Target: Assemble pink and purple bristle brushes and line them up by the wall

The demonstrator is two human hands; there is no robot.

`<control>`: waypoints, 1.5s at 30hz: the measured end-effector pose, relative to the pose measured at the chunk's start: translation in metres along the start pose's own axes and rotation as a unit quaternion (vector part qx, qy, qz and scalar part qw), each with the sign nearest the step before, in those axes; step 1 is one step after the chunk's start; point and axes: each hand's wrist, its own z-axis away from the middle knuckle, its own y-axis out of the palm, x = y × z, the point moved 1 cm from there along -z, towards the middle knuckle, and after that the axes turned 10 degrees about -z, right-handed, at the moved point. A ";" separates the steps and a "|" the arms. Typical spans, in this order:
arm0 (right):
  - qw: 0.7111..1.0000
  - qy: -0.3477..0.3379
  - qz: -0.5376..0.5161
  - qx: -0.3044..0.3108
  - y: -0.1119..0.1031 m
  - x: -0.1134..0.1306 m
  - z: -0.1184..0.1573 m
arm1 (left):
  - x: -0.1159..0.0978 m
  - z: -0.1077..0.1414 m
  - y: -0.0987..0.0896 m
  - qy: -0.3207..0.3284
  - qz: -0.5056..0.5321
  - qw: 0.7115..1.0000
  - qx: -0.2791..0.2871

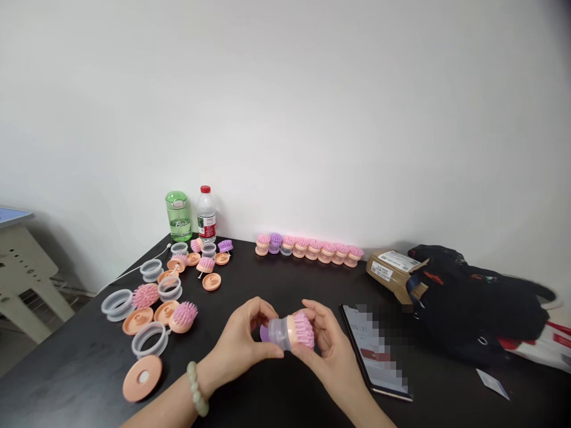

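Note:
Between my hands, a small round scrub brush lies on its side above the black table. Its purple base and clear ring are on the left, its peach collar and pink bristle head on the right. My left hand is closed round the base and ring, thumb below. My right hand grips the bristle end, thumb underneath and fingers behind. To the left lie loose clear rings, peach discs and pink bristle heads. The fingertips behind the brush are partly hidden.
Several assembled brushes stand in a row by the wall. A green bottle and a red-capped water bottle are at the back left. Right of my hands are a phone, a cardboard box and a black bag.

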 end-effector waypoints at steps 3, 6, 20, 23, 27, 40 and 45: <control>1.000 0.008 0.012 -0.010 -0.001 -0.007 0.000 | 0.001 0.005 0.002 0.092 -0.178 0.979 -0.034; 0.999 0.026 0.036 -0.024 -0.003 -0.016 0.001 | 0.001 0.009 0.004 0.115 -0.257 0.959 -0.038; 1.000 -0.028 0.014 -0.005 -0.010 -0.015 -0.006 | -0.006 -0.006 -0.013 -0.032 0.123 0.991 -0.041; 0.996 -0.010 0.093 -0.012 -0.010 -0.022 -0.011 | -0.003 -0.011 -0.022 -0.057 0.248 0.965 -0.066; 0.983 -0.011 0.181 0.028 -0.003 -0.037 -0.011 | 0.004 -0.011 -0.024 -0.090 0.305 0.944 -0.088; 0.942 -0.079 0.288 0.151 0.040 -0.021 -0.061 | -0.013 -0.015 -0.075 0.050 0.272 0.863 -0.422; 0.905 -0.066 0.335 0.255 0.120 -0.023 -0.109 | -0.012 -0.014 -0.093 0.068 0.237 0.827 -0.505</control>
